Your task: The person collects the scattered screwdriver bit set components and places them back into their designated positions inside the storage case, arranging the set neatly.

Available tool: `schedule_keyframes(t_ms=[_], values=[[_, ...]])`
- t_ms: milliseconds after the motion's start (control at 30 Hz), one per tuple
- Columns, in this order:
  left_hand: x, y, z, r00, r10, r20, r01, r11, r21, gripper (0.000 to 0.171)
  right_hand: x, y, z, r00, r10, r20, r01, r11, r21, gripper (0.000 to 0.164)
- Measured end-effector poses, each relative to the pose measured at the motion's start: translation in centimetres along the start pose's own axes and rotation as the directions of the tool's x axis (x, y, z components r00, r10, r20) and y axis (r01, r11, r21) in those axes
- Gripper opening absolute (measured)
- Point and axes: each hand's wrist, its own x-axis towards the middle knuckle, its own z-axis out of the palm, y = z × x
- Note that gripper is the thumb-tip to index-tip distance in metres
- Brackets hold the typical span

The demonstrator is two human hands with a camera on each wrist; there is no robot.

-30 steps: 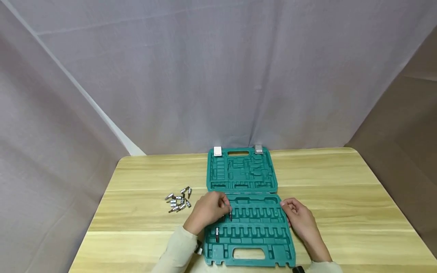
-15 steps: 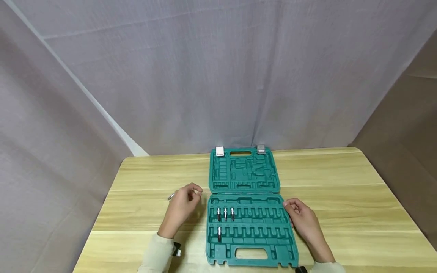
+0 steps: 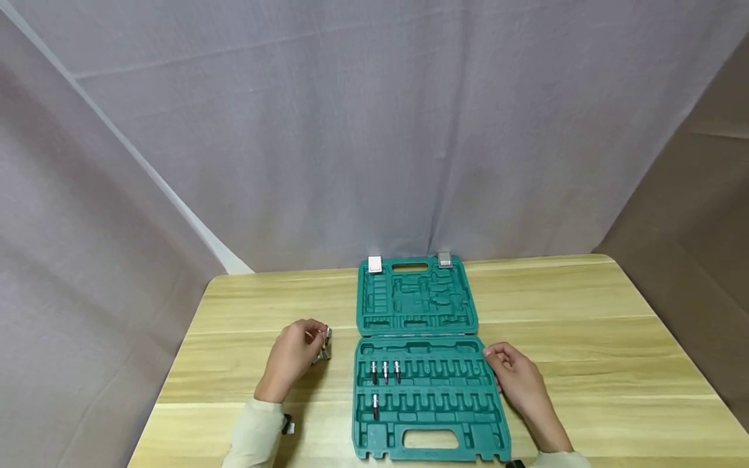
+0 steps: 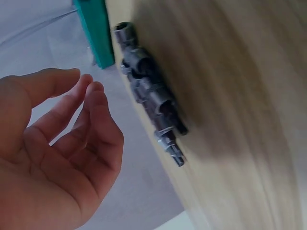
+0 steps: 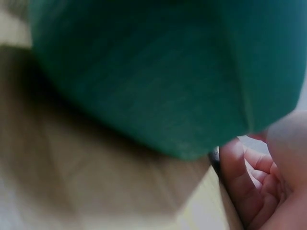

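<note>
My left hand [image 3: 292,354] is over a pile of metal bit sockets [image 3: 324,355] on the table, hiding most of them in the head view. In the left wrist view, thumb and fingertips come close together with nothing between them, beside the heaped bit sockets [image 4: 148,88]. A green plastic tool case [image 3: 433,421] lies spread out flat, its lid [image 3: 417,292] hinged back. Several bit sockets stand in its left slots, three in the upper row and one [image 3: 375,406] below. My right hand [image 3: 517,377] holds the case's right edge, thumb at the rim, other fingers partly hidden.
The wooden table [image 3: 585,312] carries the case in its middle, with the loose pile to its left. Grey cloth [image 3: 351,130] hangs behind and at the left side. Two latches [image 3: 374,264] stick up at the lid's far edge.
My left hand has left a bit socket in the upper row's third slot and moved left to the loose pile. The right hand has stayed at the case edge.
</note>
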Motion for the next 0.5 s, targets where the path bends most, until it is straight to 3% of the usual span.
schedule_keyframes(t_ms=[200,500], values=[[0.6,-0.1,0.9,0.998,-0.052,0.044,0.051,0.999,0.013,0.012,-0.4,0.0,-0.2,1.0,0.008,-0.018,-0.008,1.0,0.009,0.038],[1.4,0.5,1.2,0.994,-0.098,0.048,0.092,0.989,0.119,0.017,-0.6,-0.3,-0.1,0.999,-0.011,-0.032,0.013,0.999,0.041,0.034]])
